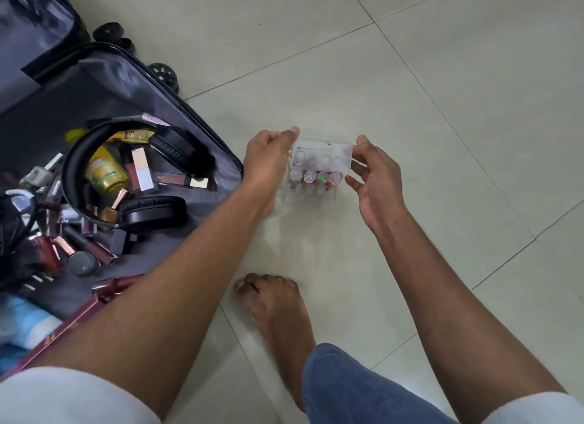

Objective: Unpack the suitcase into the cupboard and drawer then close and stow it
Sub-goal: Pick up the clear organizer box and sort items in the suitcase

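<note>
On pale tiled floor (410,76) | open suitcase (110,85) left | bare foot (275,313)

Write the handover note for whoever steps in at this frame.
Hands: left hand and right hand together hold a clear plastic case of small bottles above the tiled floor, beside the suitcase.
Things: suitcase lies open on the floor, with black headphones, a yellow bottle and many cosmetics inside.
Done: the case is out.
Left: put it away, empty the rest, close and stow the suitcase. Cupboard and drawer are out of view.
</note>
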